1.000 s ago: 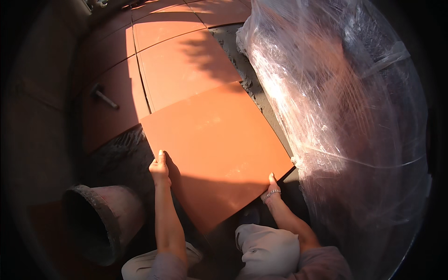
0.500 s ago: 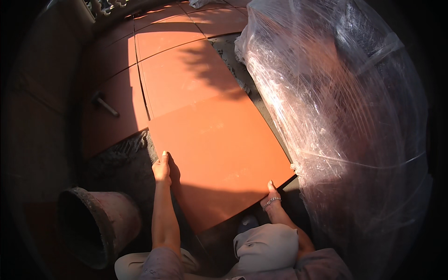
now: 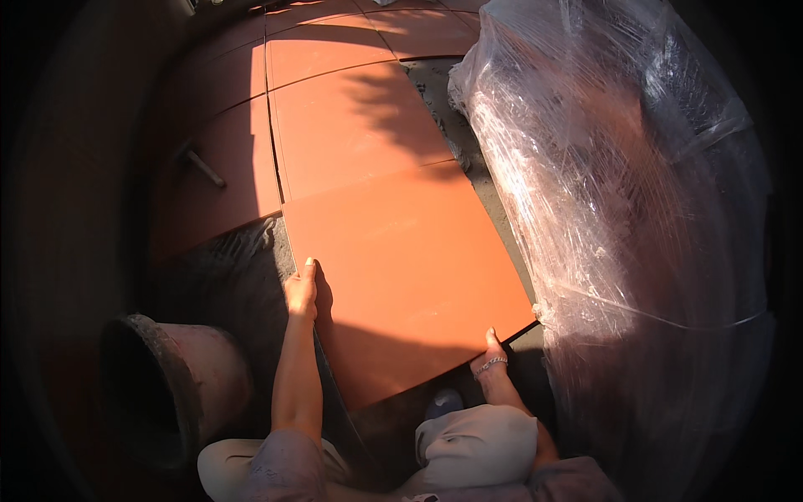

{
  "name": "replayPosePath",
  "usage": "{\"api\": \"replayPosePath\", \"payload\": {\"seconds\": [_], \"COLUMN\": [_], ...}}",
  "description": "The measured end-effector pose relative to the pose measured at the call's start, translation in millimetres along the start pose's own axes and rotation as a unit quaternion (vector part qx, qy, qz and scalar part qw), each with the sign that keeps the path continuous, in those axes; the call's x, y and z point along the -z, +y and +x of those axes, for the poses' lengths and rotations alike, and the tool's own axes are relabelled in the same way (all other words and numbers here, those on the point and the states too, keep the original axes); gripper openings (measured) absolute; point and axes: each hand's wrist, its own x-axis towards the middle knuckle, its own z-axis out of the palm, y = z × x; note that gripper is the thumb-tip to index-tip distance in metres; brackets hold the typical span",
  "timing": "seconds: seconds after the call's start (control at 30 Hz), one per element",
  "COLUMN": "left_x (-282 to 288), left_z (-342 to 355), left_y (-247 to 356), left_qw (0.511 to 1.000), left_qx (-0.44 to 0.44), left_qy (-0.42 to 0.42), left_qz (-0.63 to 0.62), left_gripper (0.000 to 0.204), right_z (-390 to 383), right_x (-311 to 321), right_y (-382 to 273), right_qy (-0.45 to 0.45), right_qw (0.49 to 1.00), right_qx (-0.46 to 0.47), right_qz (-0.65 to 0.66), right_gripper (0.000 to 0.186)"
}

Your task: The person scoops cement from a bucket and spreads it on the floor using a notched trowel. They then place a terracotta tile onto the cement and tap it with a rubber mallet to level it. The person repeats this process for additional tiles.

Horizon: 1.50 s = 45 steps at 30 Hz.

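Observation:
A large square terracotta floor tile [image 3: 410, 259] lies in front of me, its far edge against the row of laid tiles [image 3: 355, 125]. My left hand [image 3: 302, 289] grips its left edge, thumb on top and the fingers hidden beneath. At the near edge, close to the right corner, my right hand [image 3: 491, 356] holds the tile the same way, a bracelet on its wrist. Shadow covers the tile's near part. Whether the tile touches the mortar below cannot be seen.
A bulky stack wrapped in clear plastic [image 3: 611, 217] stands along the right. On the left a mortar-stained bucket [image 3: 205, 376] lies tipped on its side. A hammer [image 3: 207, 169] rests on a shaded tile. Rough grey mortar [image 3: 251, 251] shows beside the held tile.
The tile's far edge now sits closer in line with the laid tile beyond, and a seam shows at its far right. Both hands keep their grip. The view has shifted slightly.

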Motion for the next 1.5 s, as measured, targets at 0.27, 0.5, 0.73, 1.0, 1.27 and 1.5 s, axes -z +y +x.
{"api": "replayPosePath", "payload": {"seconds": [0.27, 0.5, 0.73, 1.0, 1.27, 1.5], "left_x": [-1.4, 0.7, 1.3, 1.3, -6.2, -39.8], "left_z": [-4.3, -1.9, -12.7, -24.8, -39.1, -71.7], "left_y": [0.6, 7.7, 10.3, 31.0, 53.9, 67.5], "left_qw": [0.997, 0.973, 0.958, 0.939, 0.902, 0.888], "left_qx": [0.017, 0.023, -0.002, 0.029, 0.057, -0.091], "left_qy": [0.036, 0.058, 0.096, 0.151, 0.107, 0.055], "left_qz": [0.064, 0.221, 0.269, 0.308, 0.414, 0.448], "left_gripper": [0.044, 0.059, 0.048, 0.045, 0.049, 0.052], "right_z": [-17.5, -31.7, -27.7, -26.8, -31.2, -30.6], "right_x": [-11.8, -12.9, -5.7, 7.6, 4.4, 4.4], "right_y": [-11.4, -18.0, -18.8, -16.0, -21.5, -19.4], "right_qy": [0.033, 0.043, 0.073, 0.063, 0.07, 0.091], "right_qw": [0.996, 0.989, 0.988, 0.984, 0.98, 0.975], "right_qx": [-0.043, -0.051, -0.043, -0.05, -0.083, -0.094], "right_qz": [-0.068, -0.13, -0.131, -0.158, -0.167, -0.178], "right_gripper": [0.048, 0.047, 0.033, 0.028, 0.026, 0.023]}}
